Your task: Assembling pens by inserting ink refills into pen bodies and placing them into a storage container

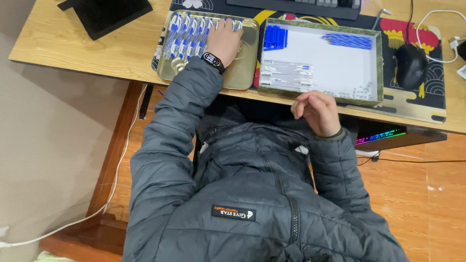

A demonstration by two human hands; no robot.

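Observation:
My left hand [224, 41] lies palm down on a row of blue-and-white pens [187, 34] in a gold metal tray [242, 73]; its fingers are spread over the pens and a black wristband is on the wrist. My right hand [315, 111] hovers at the desk's front edge, just below a green-rimmed box with a white floor [335, 65]. Its fingers are curled against the thumb, with nothing visible in them. The box holds blue caps [275, 38], blue refills [349, 41], clear barrels [286, 75] and small loose parts [349, 92].
A black mouse [410, 65] sits right of the box on a patterned desk mat. A keyboard [296, 7] lies behind the box, and a black stand [104, 14] is at the back left. White cables run at the right and down the left. A lit device [381, 137] sits under the desk.

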